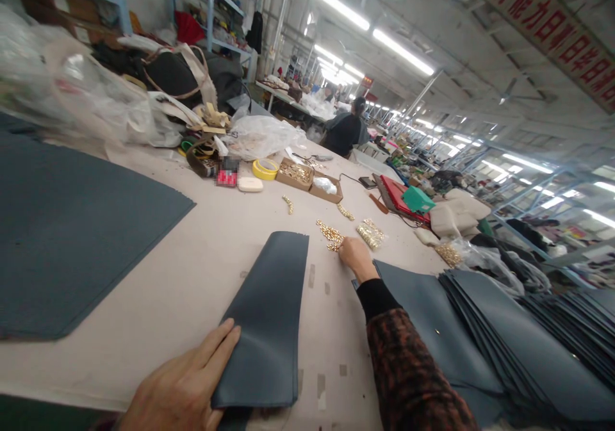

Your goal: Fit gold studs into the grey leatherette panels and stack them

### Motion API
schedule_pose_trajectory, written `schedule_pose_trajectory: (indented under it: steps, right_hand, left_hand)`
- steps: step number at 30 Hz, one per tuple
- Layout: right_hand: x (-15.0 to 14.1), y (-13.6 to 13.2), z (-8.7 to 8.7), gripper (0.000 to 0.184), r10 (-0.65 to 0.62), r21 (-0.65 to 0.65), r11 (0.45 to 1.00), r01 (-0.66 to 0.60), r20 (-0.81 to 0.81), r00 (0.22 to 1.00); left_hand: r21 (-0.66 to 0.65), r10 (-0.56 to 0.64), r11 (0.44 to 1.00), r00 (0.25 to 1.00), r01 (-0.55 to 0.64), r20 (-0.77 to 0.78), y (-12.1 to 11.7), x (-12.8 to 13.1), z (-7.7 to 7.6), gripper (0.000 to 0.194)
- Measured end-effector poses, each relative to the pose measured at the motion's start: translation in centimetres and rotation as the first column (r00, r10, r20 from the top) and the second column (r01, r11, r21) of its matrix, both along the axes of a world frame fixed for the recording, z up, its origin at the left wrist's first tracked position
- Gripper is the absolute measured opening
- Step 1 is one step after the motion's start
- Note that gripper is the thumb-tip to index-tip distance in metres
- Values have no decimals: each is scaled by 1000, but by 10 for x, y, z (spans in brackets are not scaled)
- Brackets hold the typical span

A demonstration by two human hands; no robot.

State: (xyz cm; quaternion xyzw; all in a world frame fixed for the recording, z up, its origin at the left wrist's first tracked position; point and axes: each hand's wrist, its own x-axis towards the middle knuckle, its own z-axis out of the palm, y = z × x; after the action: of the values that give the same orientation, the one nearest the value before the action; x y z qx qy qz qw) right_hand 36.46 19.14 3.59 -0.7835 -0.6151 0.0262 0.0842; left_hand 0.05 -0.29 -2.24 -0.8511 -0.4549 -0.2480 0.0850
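Observation:
A folded dark blue-grey leather-like panel (269,316) lies in front of me on the pale tabletop. My left hand (187,373) grips its lower left edge, fingers on top and the thumb hidden by the panel. Farther out, my right hand (355,256) is at the near right side of a loose pile of small gold metal pieces (328,231). Its fingers are bunched together, and the fingertips are hidden, so what they pinch does not show. A clear bag of gold pieces (369,233) lies just beyond that hand.
Stacked dark panels (500,335) cover the right side; a large dark sheet (81,232) lies left. Toward the back are yellow tape (264,169), an open box of gold parts (294,174), a red case (398,194) and piled plastic bags (264,135). A person (346,130) sits beyond.

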Motion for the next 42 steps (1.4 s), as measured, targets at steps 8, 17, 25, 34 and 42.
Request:
schedule_pose_trajectory:
  steps: [8, 17, 25, 34, 42]
  right_hand:
    - [-16, -34, 19, 27, 91, 110, 993, -45, -452, 887]
    - [-148, -119, 31, 17, 348, 55, 863, -503, -785, 512]
    - [-195, -120, 21, 15, 584, -87, 665, -742, -560, 588]
    - [-208, -112, 31, 14, 543, -246, 650, -719, -511, 666]
    - [-222, -97, 39, 9, 426, -482, 621, -618, -455, 782]
  left_hand:
    - [-181, 11, 983, 1000, -14, -17, -3, 6, 11, 70]
    - [-393, -17, 919, 999, 35, 48, -3, 8, 32, 67]
    - [-233, -79, 967, 989, 106, 123, -4, 3, 17, 37]
    - [-156, -91, 980, 980, 119, 177, -2, 3, 15, 32]
    - [-178, -86, 977, 976, 122, 198, -3, 2, 20, 34]
